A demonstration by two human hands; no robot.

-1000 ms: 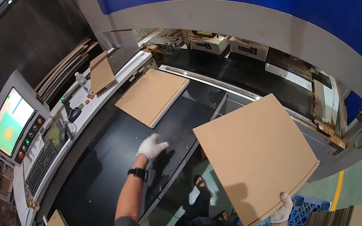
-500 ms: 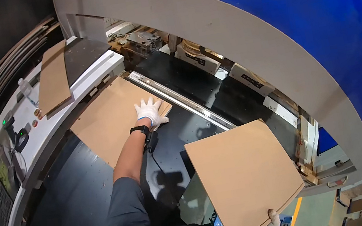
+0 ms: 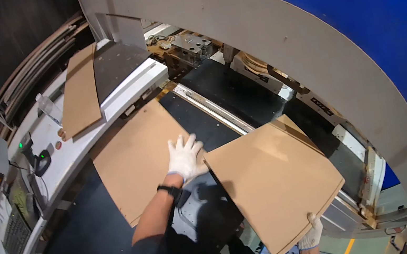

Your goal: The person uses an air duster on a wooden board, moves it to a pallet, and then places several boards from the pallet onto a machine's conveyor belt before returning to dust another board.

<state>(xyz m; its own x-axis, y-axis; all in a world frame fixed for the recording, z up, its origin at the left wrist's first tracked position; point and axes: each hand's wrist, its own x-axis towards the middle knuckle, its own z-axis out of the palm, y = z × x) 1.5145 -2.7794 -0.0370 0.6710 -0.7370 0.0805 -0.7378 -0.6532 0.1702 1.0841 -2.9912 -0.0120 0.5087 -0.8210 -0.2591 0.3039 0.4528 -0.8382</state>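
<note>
My left hand (image 3: pixel 185 157), in a white knit glove, lies with spread fingers on a flat brown board (image 3: pixel 136 153) near its right edge. That board rests on the dark machine table, turned at an angle to the metal rail (image 3: pixel 211 110). With my right hand (image 3: pixel 312 232), also gloved, I grip a second brown board (image 3: pixel 275 179) at its near right edge, thumb on top and the other fingers hidden underneath. Its left corner comes close to my left fingers; whether the boards touch I cannot tell. A narrow groove runs along the held board's near edge.
Left stands a white side table (image 3: pixel 66 148) with a long board (image 3: pixel 79 90), a clear bottle (image 3: pixel 47 108) and a handheld scanner (image 3: pixel 35 153). A keyboard (image 3: pixel 15 231) and control panel sit at far left. The machine's blue-and-grey hood (image 3: pixel 308 46) arches over the far side.
The board under my left hand has turned and come away from the rail. The board in my right hand has moved up and left, closer to it. The view has shifted too.
</note>
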